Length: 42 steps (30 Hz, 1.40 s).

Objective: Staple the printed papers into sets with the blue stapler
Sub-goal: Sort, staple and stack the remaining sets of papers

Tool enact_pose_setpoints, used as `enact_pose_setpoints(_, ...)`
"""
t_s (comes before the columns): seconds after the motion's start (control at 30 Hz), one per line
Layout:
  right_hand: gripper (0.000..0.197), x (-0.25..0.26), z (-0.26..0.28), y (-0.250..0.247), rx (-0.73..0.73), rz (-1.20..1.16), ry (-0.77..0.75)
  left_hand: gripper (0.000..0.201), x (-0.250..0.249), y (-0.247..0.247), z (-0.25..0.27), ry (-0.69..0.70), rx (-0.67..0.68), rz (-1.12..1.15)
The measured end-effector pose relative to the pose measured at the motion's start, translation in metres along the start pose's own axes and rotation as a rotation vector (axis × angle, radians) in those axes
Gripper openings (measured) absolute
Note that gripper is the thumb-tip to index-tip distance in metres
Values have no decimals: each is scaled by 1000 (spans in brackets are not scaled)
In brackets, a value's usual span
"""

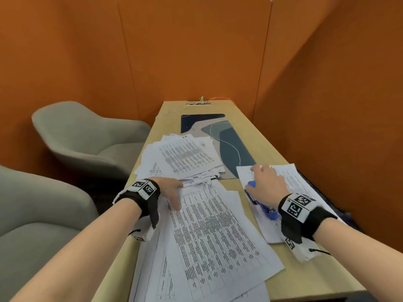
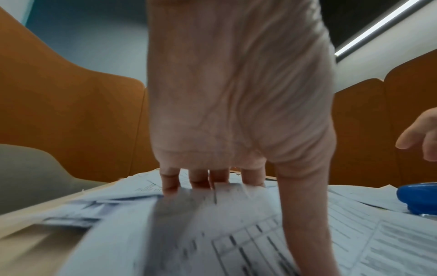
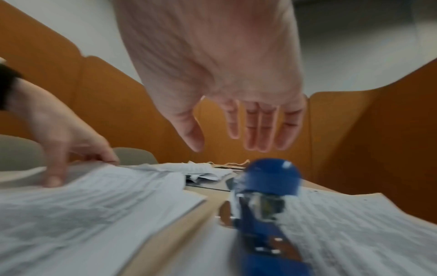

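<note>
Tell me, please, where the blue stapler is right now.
In the head view, the blue stapler lies on the right side of the table, on top of the right-hand printed sheets, just beneath the right hand.

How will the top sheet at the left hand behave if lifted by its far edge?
Probably floppy: the sheet is thin and its edge bends up across the fingers of the left hand. Likely light for its size. The loose papers beneath may slide with it, since they overlap untidily.
</note>
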State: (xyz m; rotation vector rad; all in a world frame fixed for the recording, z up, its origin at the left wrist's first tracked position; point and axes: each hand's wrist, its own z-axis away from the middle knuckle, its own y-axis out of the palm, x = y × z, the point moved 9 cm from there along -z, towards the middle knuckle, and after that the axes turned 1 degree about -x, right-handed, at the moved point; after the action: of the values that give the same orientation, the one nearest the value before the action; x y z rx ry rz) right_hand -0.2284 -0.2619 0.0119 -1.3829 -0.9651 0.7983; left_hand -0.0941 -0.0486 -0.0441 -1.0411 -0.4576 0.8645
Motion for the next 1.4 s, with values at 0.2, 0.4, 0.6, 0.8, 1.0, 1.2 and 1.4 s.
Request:
enact_pose_setpoints(0.2, 60, 11, 9, 19, 164, -759, 28, 29, 2, -50, 29, 170, -236, 287)
enact_pose_setpoints(0.4, 28, 26, 8, 13, 299, -1318, 44, 18, 16, -111, 79, 224, -582, 644)
enact_pose_setpoints(0.6, 26, 29, -3, -18, 319, -1757, 76, 81, 54, -97, 109, -60, -1027, 1102)
enact_pose_setpoints(0.8, 44, 48, -19, -44, 238, -1904, 100, 19, 40, -97, 109, 30, -1089, 1239)
enact_pose_setpoints(1.0, 34, 71, -16, -61, 70, -1839, 10, 12, 17, -97, 142, 97, -1404, 1115)
enact_pose_setpoints(1.2, 50, 68, -13, -55, -7, -1695, 97, 25, 21, -81, 142, 126, -1336, 1170)
enact_pose_setpoints(1.4, 55, 86, -13, -67, 27, -1744, 49, 22, 33, -92, 137, 73, -1313, 1298)
